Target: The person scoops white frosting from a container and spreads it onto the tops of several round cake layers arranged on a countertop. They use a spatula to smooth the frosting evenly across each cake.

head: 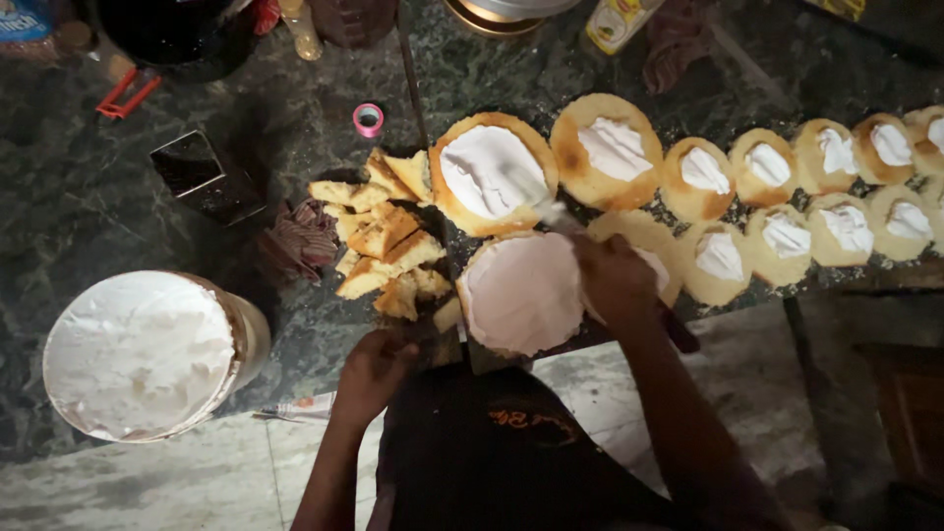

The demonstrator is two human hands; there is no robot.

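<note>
Head view. Right hand: fingers curled shut around a handle; a blurred pale spatula blade runs up from it over the large round sponge, which is golden-brown at the rim and coated with smooth white cream. Left hand: fingers curled down, resting at the near edge of the table; whether it holds anything, cannot tell.

Just below the right hand, near the table's front edge, lies a round cake layer with a flat, pale pinkish cream surface. Left of it, a heap of cut sponge trimmings, angular and crumbly. Toward the right edge, two rows of smaller round sponges, each with a white dollop. At the left front corner stands a tub of white cream, its surface rough. Table top is dark green, marbled stone.
</note>
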